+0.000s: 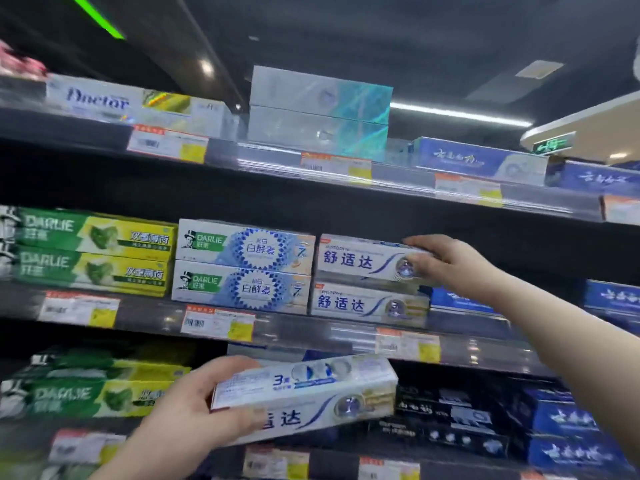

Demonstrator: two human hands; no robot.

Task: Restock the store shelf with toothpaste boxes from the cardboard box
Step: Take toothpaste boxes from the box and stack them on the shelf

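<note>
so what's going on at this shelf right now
A person is restocking toothpaste. Their right hand grips the end of the upper white toothpaste box, which sits on an identical lower box on the dark middle shelf. Their left hand holds another white cardboard toothpaste box lower down, tilted and not yet placed.

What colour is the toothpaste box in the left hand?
White cardboard toothpaste box with blue lettering and a blue swoosh; head view.

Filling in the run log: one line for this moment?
right hand: grips top stacked box, middle shelf | left hand: holds spare box
</note>
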